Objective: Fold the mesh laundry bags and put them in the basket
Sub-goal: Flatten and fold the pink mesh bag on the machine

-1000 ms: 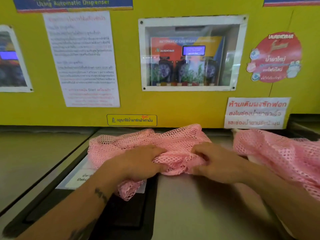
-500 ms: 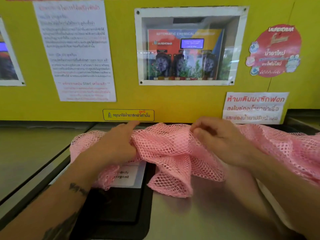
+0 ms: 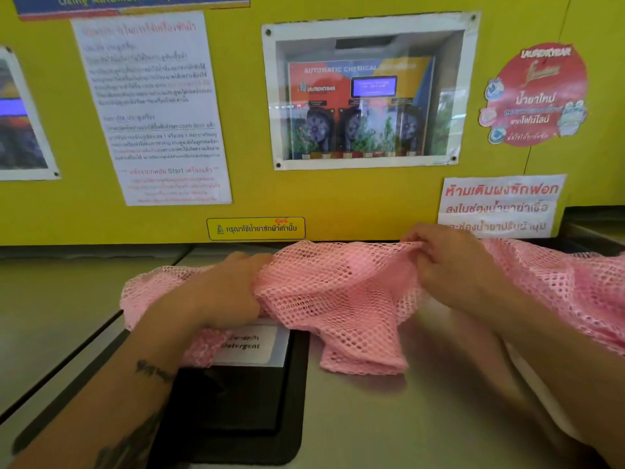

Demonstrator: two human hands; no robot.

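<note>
Here the left hand (image 3: 220, 292) is closed in a fist around a bunched part of the pink mesh bag (image 3: 338, 292), knuckles up, its forearm running down to the lower left. The right hand (image 3: 449, 265) pinches the bag's upper edge between thumb and fingers, lifted a little off the counter (image 3: 422, 418). Between the two hands the mesh is pulled into a loose band, and a flap of it hangs down from that band until it touches the counter. More mesh bulges out left of the left hand and lies under its wrist.

The bag sits just behind the black detergent lid (image 3: 236, 401), which is set into the counter; a fold of the mesh covers the lid's far edge and part of its white label (image 3: 250, 343), where the word "Detergent" can be read. Right of the lid, past the right forearm, a second heap of pink mesh (image 3: 575, 289) lies on the counter; whether it is joined to the held bag cannot be told. Behind the lid rises a yellow wall (image 3: 338, 198) with paper notices and a framed window (image 3: 368, 93) showing a dispenser.
</note>
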